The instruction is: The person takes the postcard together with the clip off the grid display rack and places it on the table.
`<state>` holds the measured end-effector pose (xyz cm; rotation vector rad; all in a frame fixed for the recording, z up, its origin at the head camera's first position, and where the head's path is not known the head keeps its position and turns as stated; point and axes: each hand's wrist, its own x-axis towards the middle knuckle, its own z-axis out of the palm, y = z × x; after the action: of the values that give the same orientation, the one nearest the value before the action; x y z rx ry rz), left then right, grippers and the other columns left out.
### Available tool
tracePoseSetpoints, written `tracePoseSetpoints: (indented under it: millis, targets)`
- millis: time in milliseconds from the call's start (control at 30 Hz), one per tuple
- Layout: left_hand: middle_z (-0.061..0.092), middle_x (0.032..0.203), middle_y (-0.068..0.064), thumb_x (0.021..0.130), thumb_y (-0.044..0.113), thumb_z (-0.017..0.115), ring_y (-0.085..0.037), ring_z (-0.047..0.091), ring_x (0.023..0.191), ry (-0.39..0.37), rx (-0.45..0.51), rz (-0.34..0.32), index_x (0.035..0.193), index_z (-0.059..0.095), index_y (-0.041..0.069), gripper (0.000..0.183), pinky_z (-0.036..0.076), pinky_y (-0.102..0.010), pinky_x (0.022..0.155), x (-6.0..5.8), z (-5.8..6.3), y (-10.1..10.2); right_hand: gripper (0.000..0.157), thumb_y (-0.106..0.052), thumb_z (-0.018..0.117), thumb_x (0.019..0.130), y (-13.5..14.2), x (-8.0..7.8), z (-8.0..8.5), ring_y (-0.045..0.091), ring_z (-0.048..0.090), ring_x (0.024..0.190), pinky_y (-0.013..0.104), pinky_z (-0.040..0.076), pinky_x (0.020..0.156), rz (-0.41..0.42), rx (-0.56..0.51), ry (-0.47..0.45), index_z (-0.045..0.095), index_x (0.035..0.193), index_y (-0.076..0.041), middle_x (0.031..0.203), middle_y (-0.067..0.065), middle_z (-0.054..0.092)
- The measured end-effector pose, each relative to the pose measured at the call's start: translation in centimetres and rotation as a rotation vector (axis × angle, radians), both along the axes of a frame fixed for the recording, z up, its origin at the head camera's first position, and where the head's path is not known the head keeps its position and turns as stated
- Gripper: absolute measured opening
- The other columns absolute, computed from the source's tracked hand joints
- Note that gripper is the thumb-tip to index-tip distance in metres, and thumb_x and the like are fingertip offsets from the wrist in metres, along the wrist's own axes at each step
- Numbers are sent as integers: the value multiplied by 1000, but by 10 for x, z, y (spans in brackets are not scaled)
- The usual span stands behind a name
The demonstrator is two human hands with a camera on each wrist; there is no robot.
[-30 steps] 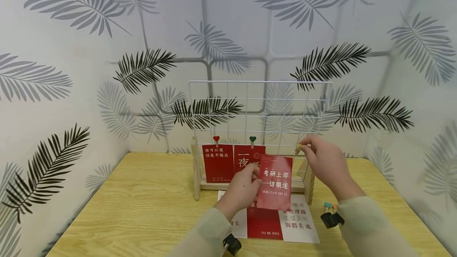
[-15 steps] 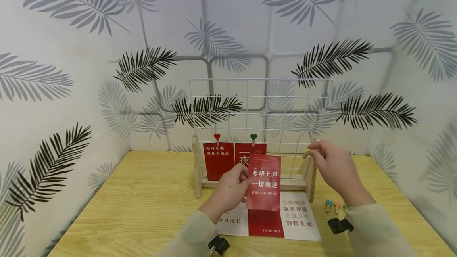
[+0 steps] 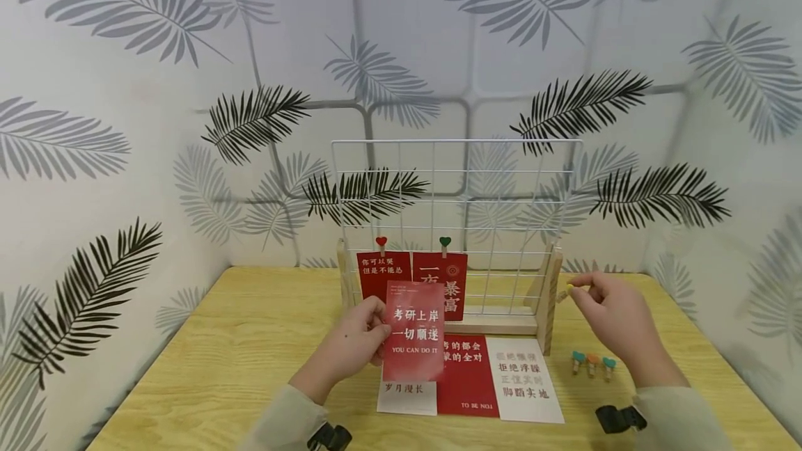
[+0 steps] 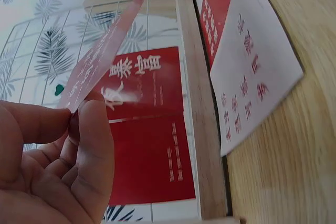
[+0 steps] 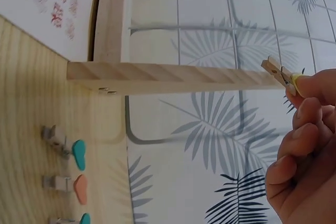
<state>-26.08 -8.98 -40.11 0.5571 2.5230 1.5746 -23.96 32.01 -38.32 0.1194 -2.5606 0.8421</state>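
Note:
My left hand [image 3: 354, 336] pinches a red card [image 3: 415, 339] with white lettering by its left edge, held up in front of the wire grid rack [image 3: 460, 140]. In the left wrist view, thumb and finger meet on the card's edge [image 4: 107, 51]. Right of the rack, my right hand [image 3: 617, 312] pinches a small wooden clothespin [image 5: 278, 73] with a yellow piece on it. Two red cards hang on the grid: one under a red heart clothespin [image 3: 381, 242], the other [image 3: 454, 298] under a green heart clothespin [image 3: 445, 242]. The held card partly covers both.
Before the rack's wooden base lie a white card [image 3: 407, 399], a red card [image 3: 466, 385] and another white card [image 3: 525, 381]. Three heart clothespins lie at right, two teal and one orange [image 3: 592, 362]. A wooden post [image 3: 549, 301] bounds the rack on its right.
My left hand has carried the red card leftward, uncovering more of the cards on the table. My right hand has moved right and down with its clothespin, away from the grid.

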Motion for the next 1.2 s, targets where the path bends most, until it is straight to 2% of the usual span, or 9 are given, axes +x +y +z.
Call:
tracePoseSetpoints:
  millis: [200, 300, 500, 667, 800, 1000, 1100, 1200]
  targets:
    - [56, 79, -10, 103, 10, 57, -20, 62, 61, -2, -43, 49, 104, 53, 6, 6, 59, -40, 58, 4, 2, -25, 36, -36, 54, 105, 9, 4, -6, 17, 38, 50, 33, 33, 49, -15, -5, -80, 68, 119, -6, 66, 3, 49]
    - [58, 79, -9, 102, 9, 58, -20, 62, 61, -5, -52, 64, 103, 55, 6, 5, 57, -37, 56, 5, 3, -34, 40, -39, 52, 106, 15, 6, -10, 19, 42, 54, 34, 36, 51, -17, -13, -124, 67, 122, -5, 72, 4, 54]
    - [60, 77, -8, 100, 6, 60, -21, 60, 63, -14, -85, 66, 103, 58, 5, 5, 53, -35, 57, 6, 2, -56, 44, -42, 49, 107, 29, 7, -19, 21, 51, 71, 37, 41, 59, -22, -18, -187, 66, 123, -6, 91, 4, 65]
    - [61, 75, -11, 99, 5, 60, -24, 62, 64, -64, -67, 25, 105, 54, 1, 9, 54, -37, 59, 6, -6, -83, 43, -42, 50, 107, 37, 5, -24, 25, 61, 87, 41, 49, 66, -1, -12, -220, 66, 123, -6, 104, 8, 70]
    - [62, 73, -12, 98, 4, 60, -25, 62, 64, -119, -70, 15, 106, 52, 0, 11, 54, -38, 59, 6, -13, -100, 41, -40, 52, 106, 43, 0, -32, 31, 64, 98, 49, 52, 73, 30, -10, -251, 67, 122, -5, 111, 11, 69]
    - [64, 74, -12, 92, 4, 63, -26, 64, 66, -177, -135, 13, 103, 55, 1, 13, 52, -37, 60, 5, -24, -116, 34, -33, 56, 105, 42, -4, -41, 31, 64, 99, 50, 53, 77, 71, -10, -324, 68, 119, -4, 111, 10, 68]
    - [65, 76, -10, 89, 3, 64, -24, 64, 67, -202, -146, -15, 101, 57, 0, 15, 53, -36, 60, 3, -31, -120, 30, -29, 59, 104, 39, -6, -43, 31, 64, 100, 51, 52, 78, 100, -8, -351, 69, 116, -4, 112, 11, 68]
    - [65, 75, -8, 87, 2, 64, -21, 63, 65, -215, -149, -50, 101, 58, 1, 16, 52, -35, 60, 1, -37, -122, 26, -26, 60, 103, 37, -7, -46, 28, 65, 94, 48, 53, 76, 112, -27, -388, 69, 114, -4, 110, 10, 69]
